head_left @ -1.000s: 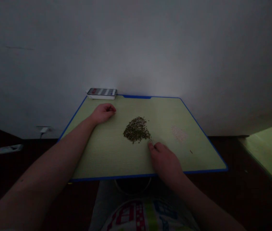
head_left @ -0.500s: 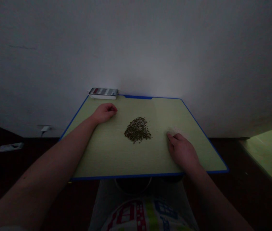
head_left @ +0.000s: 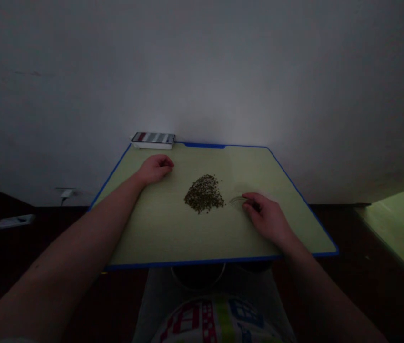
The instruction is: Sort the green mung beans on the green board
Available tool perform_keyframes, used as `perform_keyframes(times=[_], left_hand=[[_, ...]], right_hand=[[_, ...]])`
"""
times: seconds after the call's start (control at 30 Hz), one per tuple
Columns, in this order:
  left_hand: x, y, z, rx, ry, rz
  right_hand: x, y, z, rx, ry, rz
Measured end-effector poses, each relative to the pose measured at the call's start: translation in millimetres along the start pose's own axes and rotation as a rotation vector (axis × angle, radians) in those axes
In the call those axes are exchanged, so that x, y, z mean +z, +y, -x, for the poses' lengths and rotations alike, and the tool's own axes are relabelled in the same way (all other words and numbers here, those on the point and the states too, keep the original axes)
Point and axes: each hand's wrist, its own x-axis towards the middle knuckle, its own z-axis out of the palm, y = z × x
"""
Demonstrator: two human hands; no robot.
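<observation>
A loose heap of small brown-green grains or beans (head_left: 205, 195) lies in the middle of the pale yellow tabletop (head_left: 173, 238). In my right hand (head_left: 268, 216), just right of the heap, thumb and forefinger pinch a thin, curved pair of tweezers (head_left: 237, 199). The two slender tips point left towards the heap's edge, a little apart from it. My left hand (head_left: 155, 169) rests on the far left part of the table with its fingers curled in. Nothing shows in it, though the inside of the palm is dark.
A white box with a phone-like dark slab (head_left: 154, 138) on top stands at the back left corner, against the grey wall (head_left: 202, 71). Blue edging (head_left: 202, 261) runs round the table. A power strip (head_left: 14, 221) and a plugged-in charger (head_left: 66, 193) are at the left.
My right hand has turned, and the tweezers, blurred before, now point left towards the heap. My left hand and the heap look the same.
</observation>
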Motion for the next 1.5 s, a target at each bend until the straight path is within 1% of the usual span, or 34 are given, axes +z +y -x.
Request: perform_keyframes(times=[0.2,0.43,0.57,0.67,0.77,0.83,0.9,1.03,1.13,1.2,1.27,1.33,1.4,1.5], left_hand=[[-0.2,1.1,-0.3,-0.01,-0.002,-0.005],[1.1,-3.8,-1.1,0.005,-0.006,0.017],[0.2,-0.6,0.5,-0.002,-0.006,0.015],[-0.3,1.5,1.2,-0.01,-0.005,0.012],[0.1,0.3,0.6,-0.008,-0.009,0.017],[0.5,-0.9,0.0,-0.002,-0.011,0.017],[0.8,-1.2,0.0,-0.005,-0.004,0.013],[0.4,0.3,1.0,-0.014,0.003,0.02],[-0.1,0.3,1.2,-0.009,-0.003,0.011],[-0.2,-0.4,0.9,-0.007,-0.003,0.004],[-0.1,-1.3,0.5,-0.002,0.002,0.006],[0.3,-1.8,0.3,0.002,0.002,0.015],[0.7,-1.8,0.4,-0.004,-0.001,0.031],[1.2,-1.1,0.6,-0.023,-0.003,0.049]], right_hand=[[2.8,-3.7,-0.6,-0.014,-0.034,-0.032],[7.9,-12.9,-0.3,-0.009,-0.047,-0.016],[9.0,-18.3,-1.9,-0.032,-0.046,-0.009],[7.8,-17.5,2.9,-0.022,-0.014,0.011],[6.8,-16.3,14.2,0.014,0.049,0.053],[8.1,-17.8,22.9,0.007,0.069,0.087],[11.3,-21.0,29.8,-0.05,0.064,0.121],[19.5,-28.3,34.8,-0.232,0.033,0.235],[22.8,-33.3,34.4,-0.341,-0.032,0.36],[24.0,-36.9,34.2,-0.379,-0.091,0.435],[25.2,-40.4,34.1,-0.378,-0.139,0.504],[26.2,-42.3,33.5,-0.346,-0.16,0.558],[26.5,-41.5,31.7,-0.3,-0.158,0.591],[24.3,-34.4,27.2,-0.24,-0.118,0.592]])
